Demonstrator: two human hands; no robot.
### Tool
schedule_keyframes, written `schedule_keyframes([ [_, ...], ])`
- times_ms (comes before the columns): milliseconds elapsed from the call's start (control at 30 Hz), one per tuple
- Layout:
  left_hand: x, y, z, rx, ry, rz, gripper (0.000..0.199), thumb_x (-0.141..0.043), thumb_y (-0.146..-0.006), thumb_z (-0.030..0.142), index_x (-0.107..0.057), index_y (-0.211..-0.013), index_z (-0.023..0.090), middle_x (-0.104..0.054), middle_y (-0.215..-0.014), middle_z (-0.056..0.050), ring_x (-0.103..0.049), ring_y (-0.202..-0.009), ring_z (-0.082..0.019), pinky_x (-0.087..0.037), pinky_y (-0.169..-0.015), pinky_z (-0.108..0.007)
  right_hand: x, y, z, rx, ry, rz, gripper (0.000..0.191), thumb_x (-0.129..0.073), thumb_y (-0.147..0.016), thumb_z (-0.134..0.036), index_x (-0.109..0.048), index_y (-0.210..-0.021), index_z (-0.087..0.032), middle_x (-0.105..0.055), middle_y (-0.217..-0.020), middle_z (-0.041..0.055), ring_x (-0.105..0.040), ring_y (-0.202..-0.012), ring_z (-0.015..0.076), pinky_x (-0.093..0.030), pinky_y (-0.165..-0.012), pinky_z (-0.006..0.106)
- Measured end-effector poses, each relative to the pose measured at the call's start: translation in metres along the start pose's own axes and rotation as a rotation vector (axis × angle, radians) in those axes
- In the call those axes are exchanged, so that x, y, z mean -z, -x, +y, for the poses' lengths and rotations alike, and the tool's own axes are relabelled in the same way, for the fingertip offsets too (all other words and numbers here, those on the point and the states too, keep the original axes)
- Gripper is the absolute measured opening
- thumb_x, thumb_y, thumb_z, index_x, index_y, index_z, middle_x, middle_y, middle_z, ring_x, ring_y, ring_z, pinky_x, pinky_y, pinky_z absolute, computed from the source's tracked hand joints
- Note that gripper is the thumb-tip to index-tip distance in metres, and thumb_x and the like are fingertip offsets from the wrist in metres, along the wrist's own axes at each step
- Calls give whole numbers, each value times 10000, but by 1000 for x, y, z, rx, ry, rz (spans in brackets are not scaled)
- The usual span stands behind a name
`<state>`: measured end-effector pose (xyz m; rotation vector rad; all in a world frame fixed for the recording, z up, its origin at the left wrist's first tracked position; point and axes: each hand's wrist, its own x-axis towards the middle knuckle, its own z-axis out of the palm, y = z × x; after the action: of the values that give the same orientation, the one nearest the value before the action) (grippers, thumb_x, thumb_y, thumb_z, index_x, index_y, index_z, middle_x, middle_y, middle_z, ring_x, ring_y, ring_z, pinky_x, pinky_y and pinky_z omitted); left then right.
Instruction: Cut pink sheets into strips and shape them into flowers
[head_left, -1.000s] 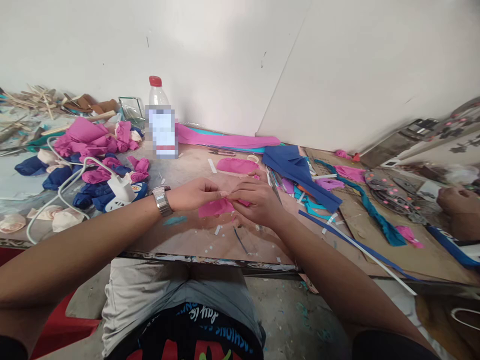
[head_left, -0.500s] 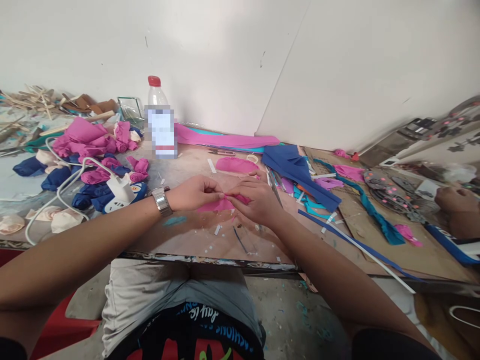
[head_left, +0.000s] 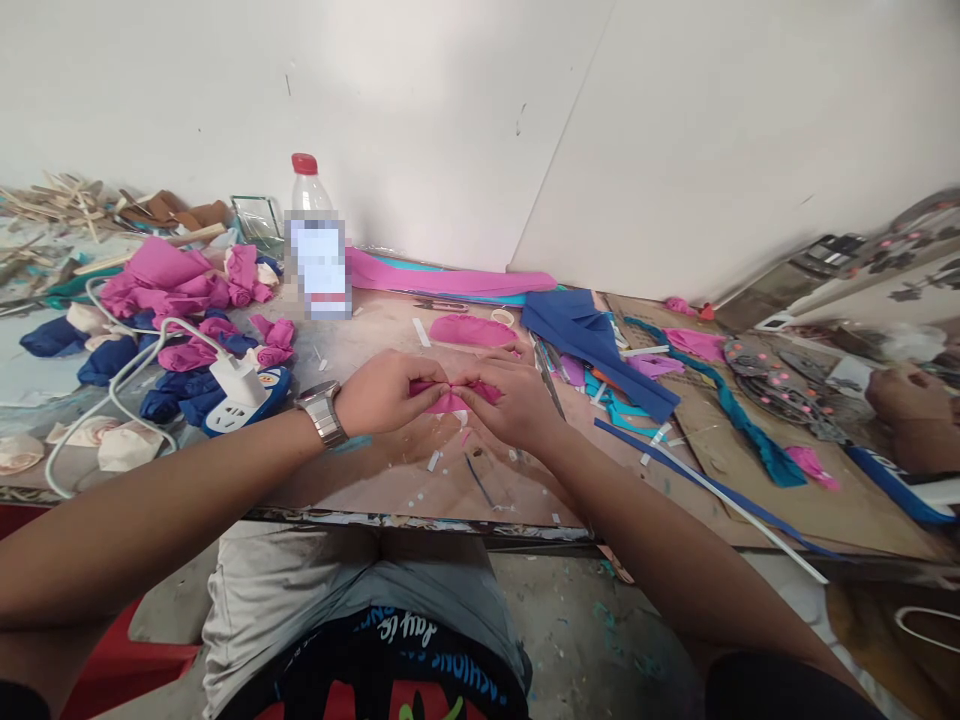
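Observation:
Between my two hands, just above the worktable (head_left: 390, 495), is a small piece of pink fabric (head_left: 448, 398) with folds pinched together at its middle. My left hand (head_left: 384, 392), below a metal wristwatch (head_left: 327, 414), closes thumb and fingers on the fabric's left part. Thumb and fingers of my right hand (head_left: 517, 400) pinch its right part. The fingertips of both hands nearly meet, and they cover much of the cloth. Just beyond them an oval pink fabric piece (head_left: 472, 329) lies flat, with a cream-coloured ring (head_left: 502, 317) at its upper right.
Crumpled pink fabric pieces (head_left: 161, 275), a white cable, and a power strip (head_left: 244, 405) lie left. A red-capped bottle (head_left: 306, 185) stands behind a blurred phone screen (head_left: 319, 265). Blue fabric (head_left: 570, 330) and cardboard (head_left: 750, 470) lie right. Another person's hand (head_left: 911, 395) is at far right.
My left hand has turned and now pinches the fabric from the left with its fingers curled. The pink fabric has been drawn into folds between both hands. The view has shifted slightly.

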<state>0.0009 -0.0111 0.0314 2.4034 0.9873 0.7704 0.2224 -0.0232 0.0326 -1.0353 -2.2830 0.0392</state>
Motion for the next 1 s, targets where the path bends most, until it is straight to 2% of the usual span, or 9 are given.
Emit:
schedule_keyframes([
  [167,-1,1,0,-74,-182,-8,228,-530,-941,271,-731,-872,188,-710,-742,-10,-601,-663,-140,-358,-635,-273,0,1,0,2,-30,-45,101,-673,-930,-285,-721,-868,-221,-769,-864,5,-663,-916,218,-327,-962,416],
  [333,-4,1,-3,-125,-291,-42,286,-467,-991,293,-729,-922,201,-752,-838,-32,-666,-745,-169,-371,-642,-288,0,-1,2,-71,-95,-121,88,-686,-915,-287,-729,-877,-220,-782,-896,7,-671,-908,220,-319,-962,421],
  [600,-5,1,-5,-159,-322,-45,258,-480,-985,290,-714,-913,208,-751,-862,-27,-661,-749,-156,-358,-627,-279,-1,-2,3,-154,-158,-191,101,-645,-917,-268,-729,-883,-222,-776,-902,6,-666,-909,212,-316,-1002,419],
  [800,-7,1,-5,-170,-329,-60,266,-471,-1003,319,-715,-961,224,-761,-915,-28,-664,-764,-157,-355,-632,-279,2,-1,-2,-117,-137,-252,185,-531,-978,-292,-625,-850,-197,-737,-940,44,-608,-1008,240,-276,-1032,460],
  [1000,-7,1,-10,-145,-346,-51,334,-419,-1042,380,-716,-1021,229,-764,-952,-39,-677,-820,-177,-367,-653,-283,1,-1,0,-148,-143,-265,181,-542,-978,-303,-630,-861,-197,-726,-944,44,-584,-998,238,-283,-1001,445],
])
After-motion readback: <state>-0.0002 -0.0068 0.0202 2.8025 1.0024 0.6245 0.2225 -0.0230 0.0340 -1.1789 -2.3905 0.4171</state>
